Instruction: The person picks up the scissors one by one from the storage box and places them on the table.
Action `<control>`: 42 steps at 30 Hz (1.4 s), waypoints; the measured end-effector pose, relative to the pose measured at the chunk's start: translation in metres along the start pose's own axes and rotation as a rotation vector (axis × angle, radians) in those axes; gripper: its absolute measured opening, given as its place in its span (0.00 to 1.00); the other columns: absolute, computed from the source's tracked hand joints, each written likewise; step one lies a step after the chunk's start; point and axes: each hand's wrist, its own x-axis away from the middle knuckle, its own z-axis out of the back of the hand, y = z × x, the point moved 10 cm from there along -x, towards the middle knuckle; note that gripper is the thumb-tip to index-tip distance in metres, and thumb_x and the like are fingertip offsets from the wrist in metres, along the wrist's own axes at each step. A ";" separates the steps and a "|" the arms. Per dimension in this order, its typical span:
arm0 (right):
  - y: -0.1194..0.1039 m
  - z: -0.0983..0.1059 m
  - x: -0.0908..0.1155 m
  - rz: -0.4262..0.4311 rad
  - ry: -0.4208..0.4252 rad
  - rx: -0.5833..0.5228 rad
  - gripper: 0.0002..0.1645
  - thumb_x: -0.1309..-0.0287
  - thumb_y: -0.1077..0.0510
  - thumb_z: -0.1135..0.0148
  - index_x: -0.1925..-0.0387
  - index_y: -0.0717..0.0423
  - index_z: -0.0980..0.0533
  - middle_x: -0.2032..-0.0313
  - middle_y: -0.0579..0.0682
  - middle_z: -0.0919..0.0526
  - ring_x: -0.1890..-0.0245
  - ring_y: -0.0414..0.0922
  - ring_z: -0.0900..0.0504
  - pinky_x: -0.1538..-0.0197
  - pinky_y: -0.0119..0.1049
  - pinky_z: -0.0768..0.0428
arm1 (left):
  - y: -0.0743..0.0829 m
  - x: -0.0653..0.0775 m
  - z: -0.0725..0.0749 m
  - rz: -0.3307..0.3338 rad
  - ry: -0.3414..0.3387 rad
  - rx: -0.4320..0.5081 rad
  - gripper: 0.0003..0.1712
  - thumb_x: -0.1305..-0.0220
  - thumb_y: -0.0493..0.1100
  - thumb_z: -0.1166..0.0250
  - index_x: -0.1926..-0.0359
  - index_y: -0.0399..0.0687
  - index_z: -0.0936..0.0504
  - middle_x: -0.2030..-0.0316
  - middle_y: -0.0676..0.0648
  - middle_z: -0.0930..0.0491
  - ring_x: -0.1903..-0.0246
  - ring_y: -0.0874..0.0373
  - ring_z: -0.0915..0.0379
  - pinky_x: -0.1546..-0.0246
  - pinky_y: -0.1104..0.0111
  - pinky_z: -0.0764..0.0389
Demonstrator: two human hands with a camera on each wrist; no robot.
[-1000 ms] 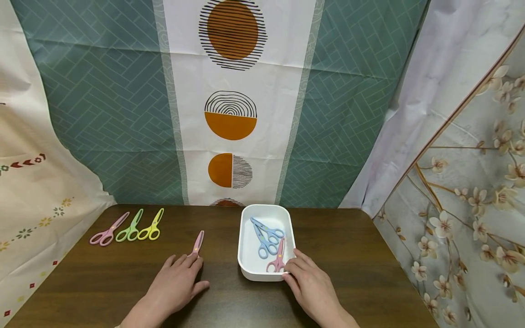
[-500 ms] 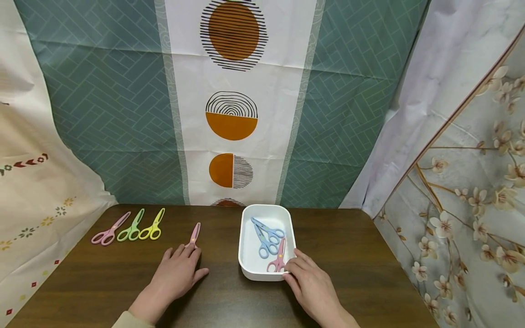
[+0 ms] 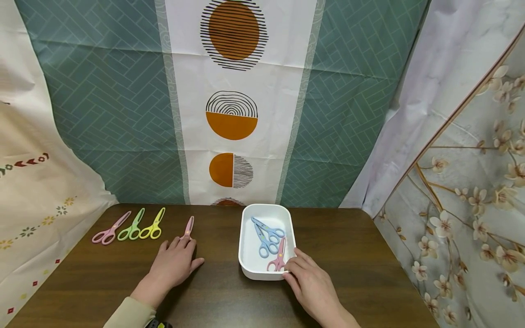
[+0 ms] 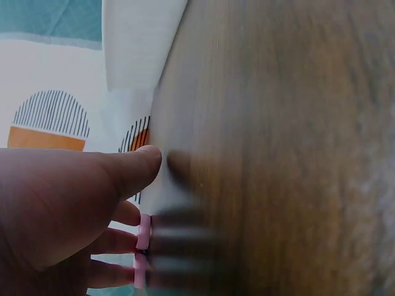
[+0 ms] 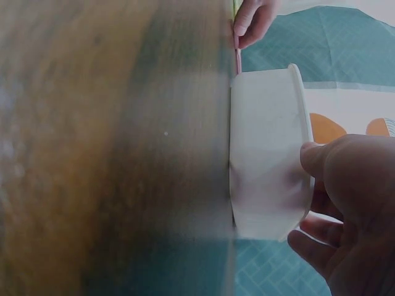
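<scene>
My left hand (image 3: 174,264) lies palm down with its fingers reaching forward. Its fingertips rest on the handles of a pair of pink scissors (image 3: 189,225), whose blades point away from me. In the left wrist view the fingertips touch the pink handle loops (image 4: 141,269), and the thumb is held apart. My right hand (image 3: 313,287) grips the near right corner of a white plastic box (image 3: 262,276), thumb outside at the front, fingers at the rim. Inside the box lie two blue scissors (image 3: 261,241) and a pair of pink scissors (image 3: 280,256), its handle partly hidden.
On the table's left side lie pink scissors (image 3: 111,228), green scissors (image 3: 134,225) and yellow scissors (image 3: 153,226) in a row, blades away from me. A patterned cloth (image 3: 229,173) hangs behind the dark wooden table (image 3: 229,303). Floral cloth (image 3: 463,237) hangs at the right.
My left hand has pushed the pink scissors forward and slightly left over the table, towards the row of scissors. The right hand and the box have stayed in place.
</scene>
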 end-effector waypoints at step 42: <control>0.001 -0.002 0.000 -0.016 -0.006 0.009 0.05 0.31 0.52 0.22 0.59 0.42 0.15 0.51 0.39 0.11 0.27 0.50 0.22 0.36 0.50 0.16 | -0.046 -0.023 -0.006 0.072 0.000 0.016 0.29 0.21 0.54 0.32 0.36 0.34 0.20 0.31 0.27 0.24 0.34 0.26 0.29 0.38 0.25 0.30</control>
